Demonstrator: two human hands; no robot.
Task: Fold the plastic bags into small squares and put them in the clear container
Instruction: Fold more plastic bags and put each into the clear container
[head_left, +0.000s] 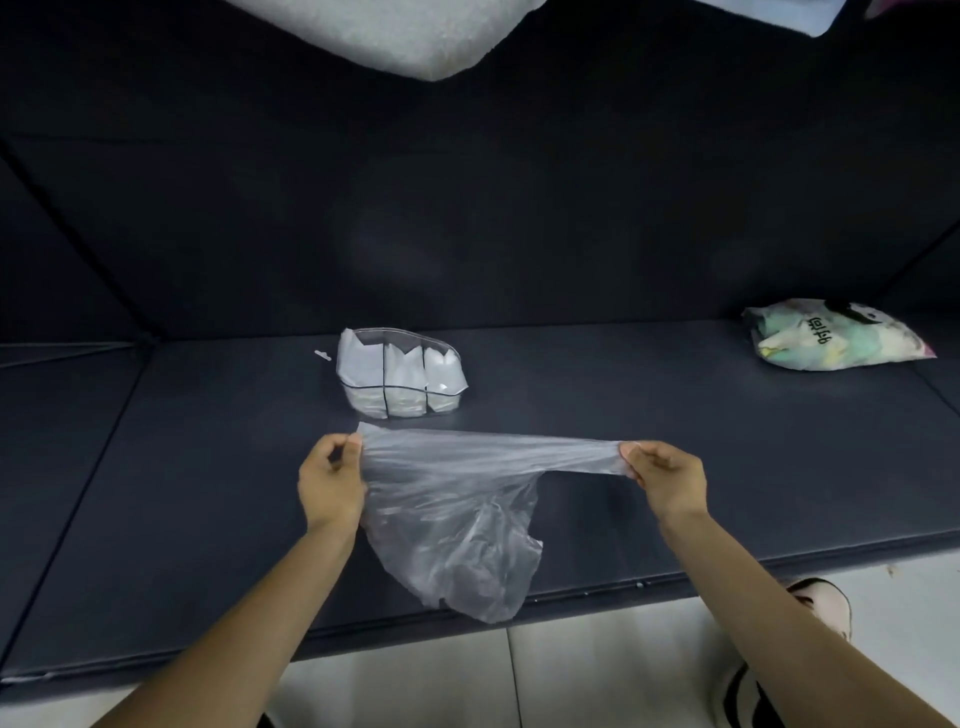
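- Only one view was given, taken from a camera worn on the person's head.
- The scene was looked at forward and down, over both arms, toward a dark sofa seat (208, 467).
- The left hand (332, 480) and the right hand (670, 483) were seen close, low in the middle of the picture.
- The sofa back (467, 208) was seen farther off, filling the top half.
- A strip of pale floor (415, 675) was caught at the bottom edge, right under the camera.
- Straight lines were bent near the sides by the wide lens.
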